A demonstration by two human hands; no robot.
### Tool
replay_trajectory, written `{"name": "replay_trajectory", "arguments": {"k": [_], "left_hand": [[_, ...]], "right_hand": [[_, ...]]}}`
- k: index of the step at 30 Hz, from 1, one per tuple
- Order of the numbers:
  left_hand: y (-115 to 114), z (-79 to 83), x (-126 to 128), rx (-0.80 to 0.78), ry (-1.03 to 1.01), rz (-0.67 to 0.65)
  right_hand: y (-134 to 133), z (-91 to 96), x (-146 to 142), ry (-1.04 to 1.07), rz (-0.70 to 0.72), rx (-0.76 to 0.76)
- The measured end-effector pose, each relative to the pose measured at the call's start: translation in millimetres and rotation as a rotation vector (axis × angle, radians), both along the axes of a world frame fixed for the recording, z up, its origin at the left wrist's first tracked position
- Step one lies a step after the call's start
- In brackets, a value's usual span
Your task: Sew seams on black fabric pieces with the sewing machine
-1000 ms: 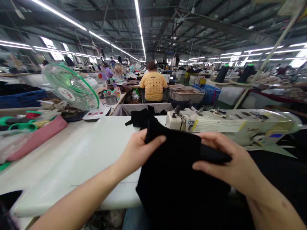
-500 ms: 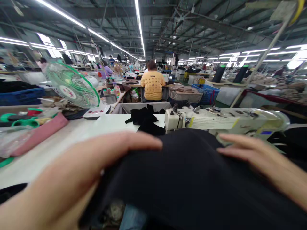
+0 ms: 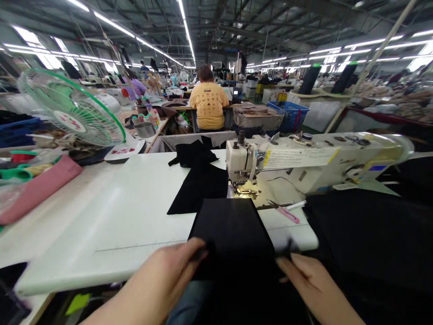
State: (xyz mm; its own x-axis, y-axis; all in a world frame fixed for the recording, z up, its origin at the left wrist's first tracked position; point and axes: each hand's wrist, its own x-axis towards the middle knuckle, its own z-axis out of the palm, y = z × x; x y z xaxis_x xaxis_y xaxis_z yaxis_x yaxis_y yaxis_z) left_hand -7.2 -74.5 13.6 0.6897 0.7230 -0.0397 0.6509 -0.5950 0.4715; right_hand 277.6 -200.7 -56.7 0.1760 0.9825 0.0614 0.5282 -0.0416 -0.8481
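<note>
In the lower centre of the frame I have a black cloth panel (image 3: 232, 225), its far end flat on the white tabletop (image 3: 118, 212) and its near part dropping over the edge towards my lap. My left hand (image 3: 169, 271) has thumb and fingers closed on the panel's left edge; my right hand (image 3: 311, 282) pinches at the right edge, where a dark blurred bit sticks up, and I cannot tell how many layers lie in that pinch. I judge the cloth light and soft, with enough body to lie smooth, not fragile, perhaps a little slippery on the glossy top. The two side edges seem the best hold, gripped level and evenly taut, since a pull from one corner would likely skew or crease it. The far edge lies just short of the sewing machine's needle area (image 3: 246, 189); pink-handled snips (image 3: 287, 214) lie to the right, apart from the panel.
</note>
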Motion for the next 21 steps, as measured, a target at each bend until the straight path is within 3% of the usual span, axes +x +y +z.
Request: {"name": "replay_trajectory", "arguments": {"k": [2,5,10,14,18,21], "left_hand": [[33.0,-8.9,24.6,0.099,0.160,0.143],[78.4,-31.1,52.5,0.191,0.249,0.258],[123.4,-60.5,63.3,0.059,0.108,0.288],[127.1,-65.6,63.9,0.010,-0.009,0.183],[109.7,-60.8,57.2,0.025,-0.194,0.240],[94.2,-50.2,44.5,-0.302,-0.537,0.314]], "right_hand": [[30.9,-7.3,-1.5,-0.160,-0.199,0.006],[78.4,-21.1,-2.8,-0.299,-0.272,0.107],[125.1,-37.9,-3.6,-0.315,-0.327,0.102],[132.8,-37.9,-7.0,-0.256,-0.315,0.102],[120.2,-31.6,-9.5,-0.136,-0.300,0.219],[99.0,-32.8,-4.4,0.129,-0.300,0.236]]}}
